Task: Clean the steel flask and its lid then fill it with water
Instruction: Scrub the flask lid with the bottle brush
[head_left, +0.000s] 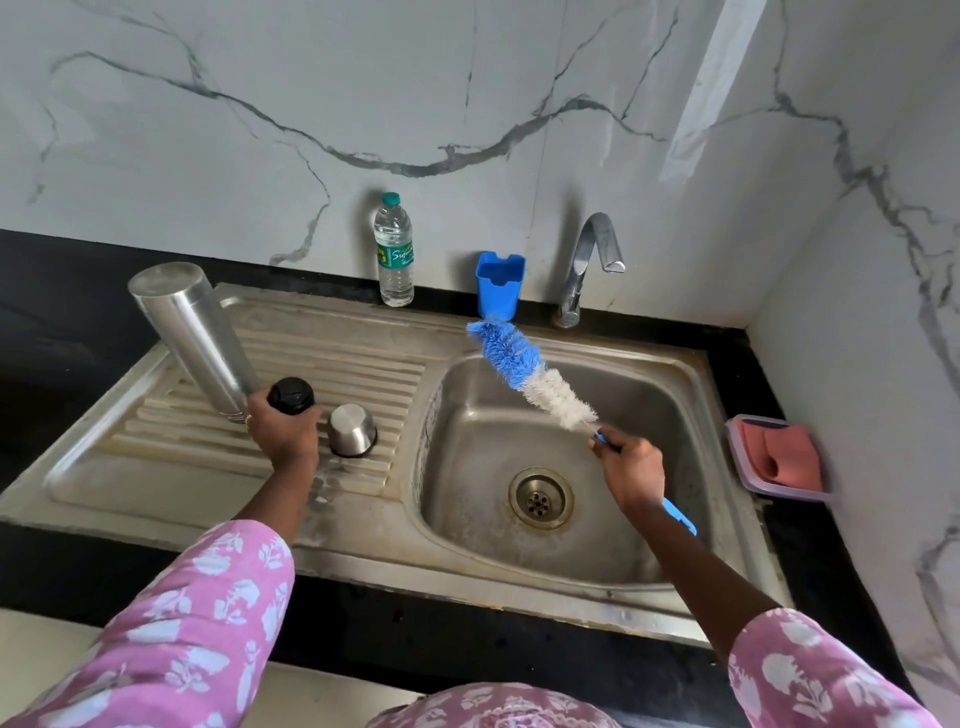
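Left hand (283, 431) grips black lid (291, 396); right hand (631, 467) grips brush (530, 371), bristles up-left; flask (189, 338) upright, mouth down.

Steel flask (189, 338): one
Black lid (291, 396): one
Steel cup (352, 430): one
Brush (530, 376): one
Water bottle (394, 249): one
Blue holder (500, 283): one
Tap (589, 265): one
Sink (467, 467): one
Box (733, 447): one
Pink cloth (779, 457): one
Hands: two, the left hand (283, 431) and the right hand (631, 470)
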